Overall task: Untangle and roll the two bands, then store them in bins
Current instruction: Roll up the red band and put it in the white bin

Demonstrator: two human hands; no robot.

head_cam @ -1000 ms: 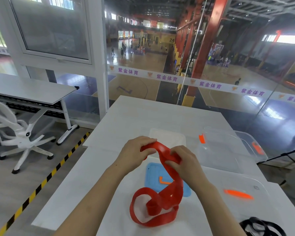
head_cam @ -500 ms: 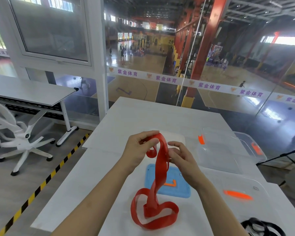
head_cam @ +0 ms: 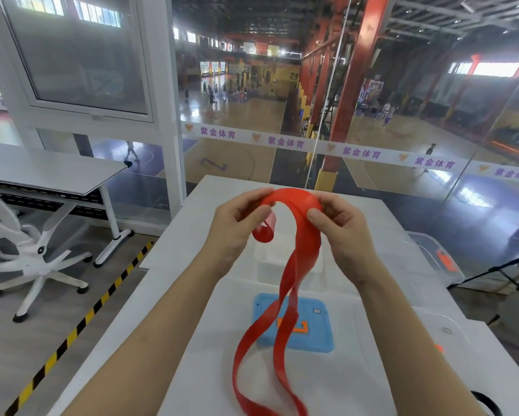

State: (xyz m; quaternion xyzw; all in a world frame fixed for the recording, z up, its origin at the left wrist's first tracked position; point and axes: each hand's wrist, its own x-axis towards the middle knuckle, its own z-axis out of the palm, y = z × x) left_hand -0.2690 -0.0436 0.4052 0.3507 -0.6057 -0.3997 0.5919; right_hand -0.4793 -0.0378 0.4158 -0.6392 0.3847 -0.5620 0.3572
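Left hand (head_cam: 237, 223): thumb and fingertips pinch the red band (head_cam: 304, 244) close to one end of its fold. A short curled tail of band hangs just under the thumb.

Right hand (head_cam: 345, 235): thumb on top and fingers behind, pinching the same band. My hands are apart, and the band arches smoothly between them.

Band: flat, wide, thin ribbon of glossy, slightly translucent red rubber. From my right hand it drops as two strands that cross once over the table (head_cam: 372, 211). The strands widen into a long loop whose bottom runs past the lower edge of view.

Count:
- two hands, both clamped on the red band
- one red band, held up in the air
- one black band (head_cam: 489, 403), only a dark curved sliver at the lower right corner
- one blue lid (head_cam: 318, 340), a flat rounded rectangle with an orange bracket-shaped clip, lying behind the hanging strands
- one clear bin (head_cam: 432, 250) at the right table edge, with an orange latch
- one clear lid (head_cam: 445, 327) nearer me, flat, with an orange clip just visible

Change against half a second ago: both hands sit higher and farther apart. The lower band lay then in heaped loops on the white table, and now it is drawn out long with a single crossing.
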